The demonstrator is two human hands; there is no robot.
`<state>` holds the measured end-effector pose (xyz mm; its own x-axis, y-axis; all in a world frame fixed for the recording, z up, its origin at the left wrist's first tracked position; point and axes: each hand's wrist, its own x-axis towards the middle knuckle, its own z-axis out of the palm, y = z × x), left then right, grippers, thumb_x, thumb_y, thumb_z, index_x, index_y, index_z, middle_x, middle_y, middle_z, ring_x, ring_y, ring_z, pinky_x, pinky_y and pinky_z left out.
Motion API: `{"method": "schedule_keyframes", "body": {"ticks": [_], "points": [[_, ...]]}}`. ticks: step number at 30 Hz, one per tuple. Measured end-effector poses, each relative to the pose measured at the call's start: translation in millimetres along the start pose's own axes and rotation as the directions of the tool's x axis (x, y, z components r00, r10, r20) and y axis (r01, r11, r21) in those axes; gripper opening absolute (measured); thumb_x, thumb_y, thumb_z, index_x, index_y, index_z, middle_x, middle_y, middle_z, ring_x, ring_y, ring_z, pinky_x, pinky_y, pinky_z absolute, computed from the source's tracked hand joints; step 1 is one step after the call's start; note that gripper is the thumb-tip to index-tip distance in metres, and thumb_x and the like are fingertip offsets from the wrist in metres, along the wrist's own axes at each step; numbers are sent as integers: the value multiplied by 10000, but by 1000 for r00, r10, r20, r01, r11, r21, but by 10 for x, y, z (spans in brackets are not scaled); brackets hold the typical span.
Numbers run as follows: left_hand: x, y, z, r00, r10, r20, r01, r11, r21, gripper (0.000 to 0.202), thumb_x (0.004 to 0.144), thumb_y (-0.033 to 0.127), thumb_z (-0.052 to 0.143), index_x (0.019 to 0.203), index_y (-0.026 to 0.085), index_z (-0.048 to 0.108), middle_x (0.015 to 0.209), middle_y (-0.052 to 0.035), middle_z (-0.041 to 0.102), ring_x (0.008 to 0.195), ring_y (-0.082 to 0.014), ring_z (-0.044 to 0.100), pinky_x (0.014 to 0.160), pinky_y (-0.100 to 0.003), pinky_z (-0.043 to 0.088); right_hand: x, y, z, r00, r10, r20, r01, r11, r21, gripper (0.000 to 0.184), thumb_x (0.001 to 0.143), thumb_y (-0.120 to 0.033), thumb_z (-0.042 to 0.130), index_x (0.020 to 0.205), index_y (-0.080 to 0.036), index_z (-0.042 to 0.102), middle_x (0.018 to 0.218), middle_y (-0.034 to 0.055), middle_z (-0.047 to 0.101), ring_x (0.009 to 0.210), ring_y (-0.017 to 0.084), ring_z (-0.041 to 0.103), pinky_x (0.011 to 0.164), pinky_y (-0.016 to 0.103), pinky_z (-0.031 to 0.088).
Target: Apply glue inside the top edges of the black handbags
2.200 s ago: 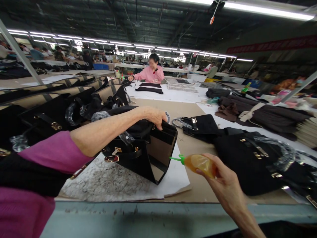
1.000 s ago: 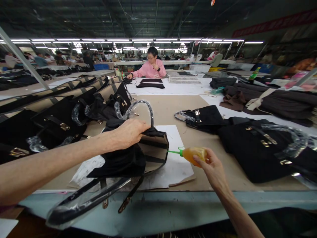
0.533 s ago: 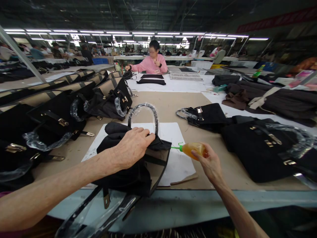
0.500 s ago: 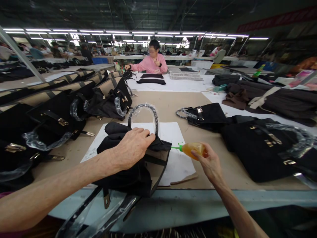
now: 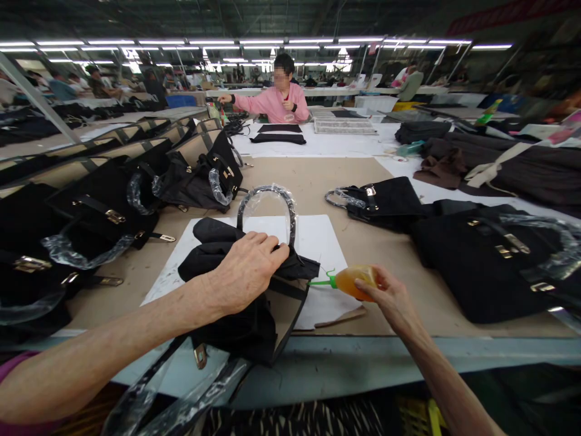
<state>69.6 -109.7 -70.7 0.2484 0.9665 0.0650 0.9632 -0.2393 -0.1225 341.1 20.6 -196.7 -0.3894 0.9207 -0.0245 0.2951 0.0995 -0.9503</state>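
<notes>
A black handbag (image 5: 240, 330) with a beige lining lies on its side at the table's front edge, over a white sheet (image 5: 318, 236). My left hand (image 5: 247, 266) is closed on the bag's upper edge, near a plastic-wrapped handle (image 5: 290, 209) that stands up behind it. In my right hand (image 5: 385, 290) is a squeeze bottle (image 5: 356, 282) of amber liquid, held sideways. Its thin green nozzle points left and its tip is at the bag's open edge. The other wrapped handle (image 5: 195, 399) hangs over the table edge.
Rows of black handbags (image 5: 91, 212) stand on the left. A small bag (image 5: 385, 203) and a larger bag (image 5: 476, 266) lie on the right, before dark folded fabric (image 5: 508, 169). Across the table sits a person in pink (image 5: 276, 103).
My right hand has lowered slightly, and the nozzle tip has come to the bag's edge, a little lower along it. My left hand keeps its hold. The view has tilted slightly downward.
</notes>
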Motion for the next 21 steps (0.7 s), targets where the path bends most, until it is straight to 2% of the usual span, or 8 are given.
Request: {"method": "schedule_keyframes", "body": {"ticks": [5, 9, 17, 21], "points": [[9, 11, -3, 1000, 1, 7, -1, 1000, -6, 332, 796, 28, 414, 1077, 125, 561, 1006, -89, 583, 944, -245, 531, 866, -392, 442, 22, 96, 29, 997, 21, -69, -17, 998, 67, 502, 703, -551, 695, 1008, -175, 563, 889, 49, 629, 847, 287, 597, 715, 384, 541], [2, 16, 5, 1000, 0, 9, 0, 1000, -12, 332, 799, 28, 410, 1076, 125, 564, 1002, -88, 583, 942, -245, 531, 863, -395, 444, 46, 151, 45, 994, 28, -106, -21, 998, 65, 521, 671, -539, 729, 1004, -172, 568, 894, 52, 630, 856, 290, 593, 761, 400, 526], [-8, 24, 21, 1000, 2, 2, -2, 1000, 1, 331, 792, 29, 416, 1071, 127, 564, 1005, -92, 583, 937, -243, 531, 855, -392, 444, -105, -71, 58, 997, 65, 35, -68, 994, 88, 465, 660, -525, 739, 934, -172, 611, 884, 61, 651, 865, 293, 603, 726, 336, 524], [-23, 33, 34, 1000, 7, -8, -7, 1000, 3, 340, 780, 24, 421, 1073, 126, 560, 1006, -95, 582, 936, -242, 529, 852, -388, 441, -133, -93, 36, 994, 90, 56, -94, 992, 89, 475, 670, -539, 726, 936, -162, 612, 896, 69, 650, 887, 306, 597, 736, 341, 511]]}}
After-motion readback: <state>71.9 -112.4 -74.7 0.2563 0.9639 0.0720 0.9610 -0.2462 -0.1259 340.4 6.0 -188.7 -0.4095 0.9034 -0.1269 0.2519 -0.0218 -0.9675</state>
